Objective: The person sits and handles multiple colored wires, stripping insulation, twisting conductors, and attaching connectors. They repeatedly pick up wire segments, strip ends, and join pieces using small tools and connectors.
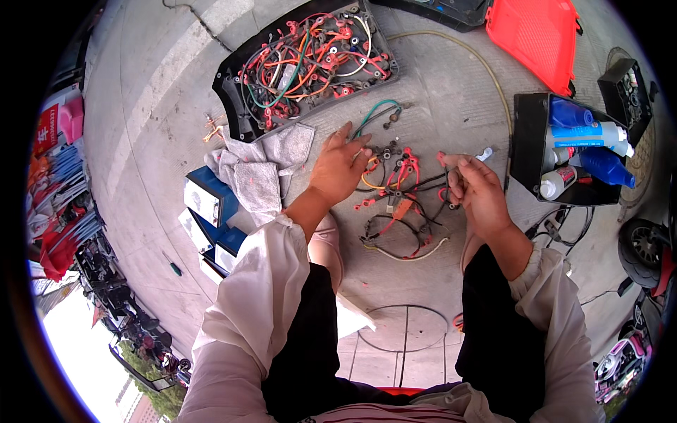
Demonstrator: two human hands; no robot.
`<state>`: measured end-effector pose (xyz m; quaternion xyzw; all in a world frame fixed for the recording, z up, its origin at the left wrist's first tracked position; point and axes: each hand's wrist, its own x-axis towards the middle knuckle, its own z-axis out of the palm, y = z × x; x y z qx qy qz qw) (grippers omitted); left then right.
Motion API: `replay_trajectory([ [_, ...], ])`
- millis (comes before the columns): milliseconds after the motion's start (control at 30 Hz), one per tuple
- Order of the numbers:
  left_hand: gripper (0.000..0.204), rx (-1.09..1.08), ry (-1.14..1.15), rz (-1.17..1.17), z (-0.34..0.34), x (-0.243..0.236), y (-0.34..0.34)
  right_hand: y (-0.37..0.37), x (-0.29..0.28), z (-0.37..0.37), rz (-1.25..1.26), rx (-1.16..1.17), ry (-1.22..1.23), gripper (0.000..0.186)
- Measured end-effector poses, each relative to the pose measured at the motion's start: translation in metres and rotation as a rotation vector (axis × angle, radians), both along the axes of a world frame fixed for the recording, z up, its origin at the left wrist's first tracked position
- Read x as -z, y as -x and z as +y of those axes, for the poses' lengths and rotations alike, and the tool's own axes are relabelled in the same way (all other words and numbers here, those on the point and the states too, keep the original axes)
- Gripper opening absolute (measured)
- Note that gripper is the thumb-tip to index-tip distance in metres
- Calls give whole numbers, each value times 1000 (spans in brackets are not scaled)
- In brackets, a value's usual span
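Note:
A loose pile of cables in black, red, yellow and white with metal ring ends lies on the pavement between my legs. My left hand is over the pile's upper left edge, fingers apart, beside a green cable. At the pile's right, my right hand has curled fingers on a black cable with a red terminal. A black tray full of tangled colored cables and terminals sits above. Grey cloths lie left of my left hand.
Blue and white boxes are at left. At right stand a black bin of bottles, an open red case, a small black box and a wheel. A hose crosses behind. Assorted clutter lines the far left.

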<state>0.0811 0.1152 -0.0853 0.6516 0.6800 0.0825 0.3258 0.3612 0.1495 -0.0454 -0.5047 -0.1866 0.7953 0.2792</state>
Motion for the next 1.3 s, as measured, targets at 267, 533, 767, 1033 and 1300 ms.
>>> replay_trajectory([
  [267,51,118,76,280,13,25,-24,-7,-2,3,-31,-18,-13,25],
  [533,38,-164,376,-722,14,-61,-8,-15,1,2,-76,-72,-7,27],
  [767,41,-615,472,-1539,6,-104,9,9,-21,11,23,-182,-128,33],
  [1033,33,-704,498,-1678,-2,-101,5,19,-35,11,356,-354,12,35],
  [1300,42,-792,516,-1724,-5,-96,-1,21,-33,7,231,-440,-137,34],
])
